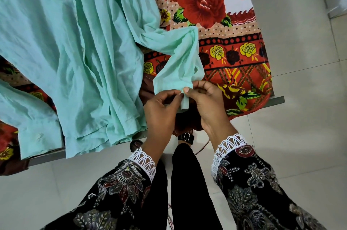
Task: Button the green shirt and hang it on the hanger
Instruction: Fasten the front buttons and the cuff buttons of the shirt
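Left sleeve (120, 184): black cloth, printed with large leaves and paisley flowers in grey, white and dull maroon. Cuff edged in white lace (144, 160) of looped scallops.

Right sleeve (262, 188): same black print, grey leaf sprays, one maroon oval motif near the cuff. Cuff lace (228, 147) white, same scalloped loops, wider spread.

Hands: left hand (161, 115) and right hand (208, 105) bare, no rings or bangles visible; nails short and unpainted.

Legs: plain black trousers (189, 182), close-fitting.

Footwear: dark sandal (185, 137) with a strap and a pale rectangular buckle; second sandal (135, 144) mostly hidden, only its dark toe part showing.
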